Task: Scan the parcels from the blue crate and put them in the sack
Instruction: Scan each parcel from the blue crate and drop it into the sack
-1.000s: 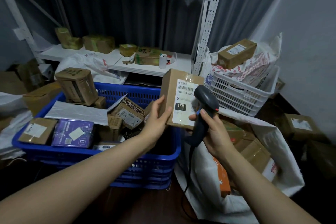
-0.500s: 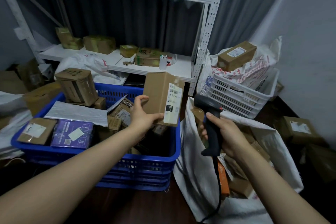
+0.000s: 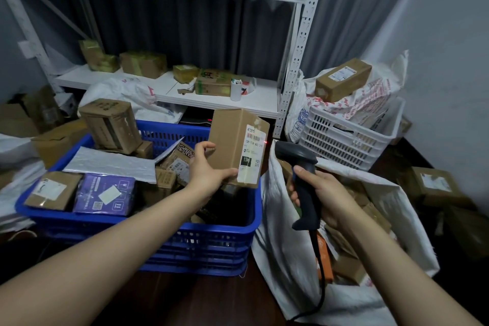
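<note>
My left hand (image 3: pixel 209 169) grips a brown cardboard parcel (image 3: pixel 232 140) upright above the right end of the blue crate (image 3: pixel 206 246). Its white label (image 3: pixel 252 156) faces right, and a red scan dot glows beside the barcode. My right hand (image 3: pixel 325 196) holds a black barcode scanner (image 3: pixel 301 180) by its handle, its head aimed left at the label. The scanner's cable hangs down. The white sack (image 3: pixel 288 251) stands open at the right under my right hand, with several parcels inside. The crate holds several boxes, a purple packet (image 3: pixel 105 193) and a silver mailer (image 3: pixel 111 164).
A white shelf rack (image 3: pixel 299 61) stands behind the crate with boxes and a white cup on its lower shelf. A white crate (image 3: pixel 344 137) with bags and a box sits at the right. Loose boxes lie on the floor at left and far right.
The scanner has drawn back to the right, away from the parcel. My left hand turned the box so its label faces the scanner, then held it still; a red dot now shows by the barcode.
</note>
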